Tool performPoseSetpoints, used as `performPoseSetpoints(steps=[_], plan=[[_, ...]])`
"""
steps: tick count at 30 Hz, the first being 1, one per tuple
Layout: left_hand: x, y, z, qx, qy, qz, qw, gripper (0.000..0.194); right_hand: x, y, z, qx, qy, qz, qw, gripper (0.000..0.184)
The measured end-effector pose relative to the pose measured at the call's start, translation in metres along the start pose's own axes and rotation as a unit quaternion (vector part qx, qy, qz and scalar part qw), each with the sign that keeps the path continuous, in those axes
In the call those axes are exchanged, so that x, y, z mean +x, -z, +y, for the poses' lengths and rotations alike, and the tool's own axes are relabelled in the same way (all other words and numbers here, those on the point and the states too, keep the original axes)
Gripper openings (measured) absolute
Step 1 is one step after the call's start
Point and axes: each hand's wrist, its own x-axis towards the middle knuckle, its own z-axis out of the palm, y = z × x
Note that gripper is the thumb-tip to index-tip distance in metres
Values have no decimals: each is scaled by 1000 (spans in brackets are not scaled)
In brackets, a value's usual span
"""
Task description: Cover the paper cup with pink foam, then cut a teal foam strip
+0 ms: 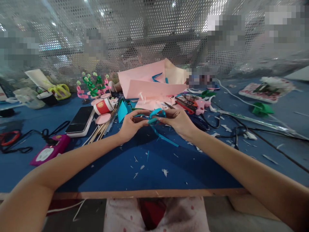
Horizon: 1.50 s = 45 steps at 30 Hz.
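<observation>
Both hands meet above the middle of the blue table, pinching a thin blue paper strip [158, 112] that is bent into a loop. My left hand [135, 124] grips the loop's left side between thumb and fingers. From the right, my right hand [180, 122] pinches the same strip. One loose end [169, 140] of the strip hangs down toward the tabletop, slanting right. Just behind my left hand stands a folded blue paper piece [123, 111]. A large folded pink paper [154, 85] rises behind both hands.
A red-and-white paper cup [103, 106], wooden sticks [98, 133], a phone-like device [80, 120] and a purple power box [50, 149] lie left. Right are a pink glue gun [201, 105], cables [235, 135] and a green piece [262, 109]. Paper scraps [165, 172] litter the table [101, 174].
</observation>
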Motion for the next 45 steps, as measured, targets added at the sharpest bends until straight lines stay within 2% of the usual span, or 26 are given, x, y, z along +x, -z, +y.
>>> performPoseSetpoints(steps=[2, 5, 7, 9, 13, 17, 19, 24, 28, 32, 35, 38, 40, 43, 45], plan=[[1, 2, -1, -51, 8, -6, 999, 36, 0, 0, -1, -7, 10, 2, 1000, 25], [3, 5, -2, -109, 54, -9, 993, 45, 0, 0, -3, -28, 25, -6, 999, 34], [6, 7, -4, -98, 95, -3, 991, 45, 0, 0, -2, -60, 37, -22, 997, 41], [8, 7, -6, -62, 118, -10, 991, 35, -1, 1, 1, -108, 56, -43, 992, 42], [9, 5, -7, 13, 100, -71, 992, 25, -3, 2, 8, -171, 102, -82, 977, 39], [8, 4, -5, 68, 37, -126, 989, 22, -5, 2, 7, -221, 124, -71, 965, 36], [8, 3, -5, 92, 36, -150, 984, 23, -5, 2, 5, -244, 132, -66, 959, 36], [6, 2, -9, 125, 54, -155, 979, 28, -8, -1, 3, -288, 176, -81, 938, 35], [2, 0, -8, 223, -25, -159, 961, 24, -12, -6, 1, -314, 196, -72, 926, 32], [-2, -2, -3, 346, -154, -173, 909, 11, -13, -9, 0, -342, 208, -55, 915, 35], [-3, -2, -3, 373, -221, -175, 884, 13, -14, -10, 1, -356, 212, -43, 909, 40], [-3, -2, -3, 384, -253, -171, 871, 15, -14, -13, 5, -347, 205, -28, 915, 44], [-3, -3, -2, 389, -264, -150, 870, 15, -14, -14, 9, -336, 210, 8, 918, 48], [-4, -4, 0, 381, -276, -89, 878, 15, -10, -16, 15, -312, 208, 71, 924, 58], [-5, -3, 1, 370, -272, -38, 888, 15, -9, -16, 16, -266, 173, 68, 946, 65]])
